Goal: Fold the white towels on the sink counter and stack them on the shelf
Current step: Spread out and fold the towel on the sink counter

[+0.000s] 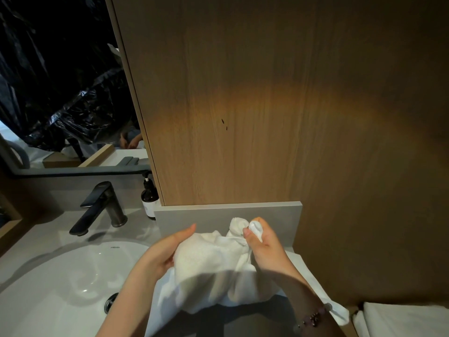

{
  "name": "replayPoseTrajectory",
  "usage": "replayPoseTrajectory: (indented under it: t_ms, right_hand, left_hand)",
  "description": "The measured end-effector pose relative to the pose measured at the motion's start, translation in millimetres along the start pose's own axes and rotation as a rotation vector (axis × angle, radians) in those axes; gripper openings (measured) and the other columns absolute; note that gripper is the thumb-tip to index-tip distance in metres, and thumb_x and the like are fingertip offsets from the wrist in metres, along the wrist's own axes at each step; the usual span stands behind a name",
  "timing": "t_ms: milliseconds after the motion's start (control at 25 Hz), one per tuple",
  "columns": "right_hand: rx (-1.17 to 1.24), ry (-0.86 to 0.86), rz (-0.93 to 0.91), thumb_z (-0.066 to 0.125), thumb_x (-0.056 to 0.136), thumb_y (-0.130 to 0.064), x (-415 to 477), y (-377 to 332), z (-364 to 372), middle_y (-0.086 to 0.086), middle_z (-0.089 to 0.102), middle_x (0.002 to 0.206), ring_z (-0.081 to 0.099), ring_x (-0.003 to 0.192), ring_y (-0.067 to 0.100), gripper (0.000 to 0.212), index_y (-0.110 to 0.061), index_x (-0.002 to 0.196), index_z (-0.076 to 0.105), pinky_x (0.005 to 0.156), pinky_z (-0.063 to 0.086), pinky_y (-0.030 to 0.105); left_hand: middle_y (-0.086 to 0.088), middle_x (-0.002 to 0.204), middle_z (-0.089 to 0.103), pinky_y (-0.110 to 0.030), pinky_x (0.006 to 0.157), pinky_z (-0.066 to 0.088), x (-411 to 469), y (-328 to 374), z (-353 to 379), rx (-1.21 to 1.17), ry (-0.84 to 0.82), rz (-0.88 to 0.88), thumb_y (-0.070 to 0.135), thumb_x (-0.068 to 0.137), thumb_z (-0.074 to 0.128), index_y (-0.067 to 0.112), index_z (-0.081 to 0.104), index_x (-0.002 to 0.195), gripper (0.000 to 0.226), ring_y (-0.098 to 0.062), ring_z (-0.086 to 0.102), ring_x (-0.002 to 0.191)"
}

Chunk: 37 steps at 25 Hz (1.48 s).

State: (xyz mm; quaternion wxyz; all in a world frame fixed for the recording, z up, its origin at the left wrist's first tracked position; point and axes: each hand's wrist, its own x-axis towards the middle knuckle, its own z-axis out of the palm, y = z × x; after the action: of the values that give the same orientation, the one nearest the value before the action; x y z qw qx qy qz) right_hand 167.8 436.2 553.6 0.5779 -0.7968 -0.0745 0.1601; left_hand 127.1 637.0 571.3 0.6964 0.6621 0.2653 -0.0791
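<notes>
Your right hand pinches a corner of the bunched white towel; your left hand grips its left side, beside the washbasin.

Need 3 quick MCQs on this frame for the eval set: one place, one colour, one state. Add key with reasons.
1. Where does the pump bottle stand?
A) Right of the faucet, against the wooden panel
B) Inside the basin
C) On the folded stack at lower right

2. What colour is the faucet?
A) Gold
B) White
C) Black

3. What state is the white towel in?
A) Folded flat and squared
B) Bunched up and gripped
C) Lying untouched in the basin

Key:
1 A: the bottle sits on the counter between the faucet and the panel edge.
2 C: the spout and handle are dark black.
3 B: the left hand holds the crumpled bulk and the right hand pinches an end of it.
</notes>
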Motion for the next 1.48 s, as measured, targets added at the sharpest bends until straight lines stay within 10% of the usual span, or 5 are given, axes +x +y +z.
replayPoseTrajectory:
  t_ms: [320,600,760,1000,1480]
  right_hand:
    - [0.149,-0.018,-0.032,0.049,0.095,-0.039,0,3,-1,0.006,0.052,0.121,0.052,0.112,0.022,0.022,-0.026,0.112,0.047,0.097,0.042,0.036]
    - [0.263,0.001,-0.061,0.036,0.101,-0.027,-14,-13,-6,0.001,0.047,0.083,0.046,0.077,0.01,0.023,-0.017,0.082,0.044,0.068,0.036,0.021]
    - [0.182,0.038,-0.086,0.032,0.102,-0.033,-18,-17,-16,-0.005,0.053,0.111,0.048,0.115,0.014,0.034,-0.015,0.123,0.052,0.096,0.035,0.027]
    - [0.207,0.25,-0.055,0.055,0.092,-0.034,-19,-28,-25,-0.007,0.027,0.041,0.026,0.044,0.011,0.059,-0.022,0.041,0.027,0.054,0.025,0.028]
    - [0.462,0.017,0.127,0.053,0.096,-0.021,-22,-30,-12,-0.007,0.06,0.064,0.055,0.065,0.008,0.022,-0.019,0.074,0.058,0.057,0.041,0.018]
  left_hand:
    - [-0.011,0.101,0.072,-0.045,0.09,0.047,-5,12,-30,0.233,-0.119,0.181,0.024,0.073,0.066,0.009,0.064,0.11,0.04,-0.031,0.066,0.094]
    - [0.001,0.063,0.057,-0.02,0.044,0.036,-17,20,-11,0.371,0.198,0.385,0.037,0.095,0.046,0.012,0.062,0.082,0.033,-0.012,0.051,0.049]
    - [-0.002,0.069,0.06,-0.029,0.057,0.041,-20,24,-13,0.368,0.267,0.544,0.032,0.096,0.046,0.017,0.063,0.079,0.028,-0.018,0.055,0.063]
    - [0.0,0.078,0.069,-0.032,0.074,0.048,-21,37,-25,0.226,0.645,0.614,0.031,0.086,0.062,0.018,0.074,0.086,0.017,-0.015,0.059,0.073]
    - [0.019,0.065,0.06,-0.013,0.059,0.037,-43,32,27,0.327,0.691,0.756,0.025,0.082,0.067,0.023,0.069,0.073,0.01,0.002,0.054,0.065]
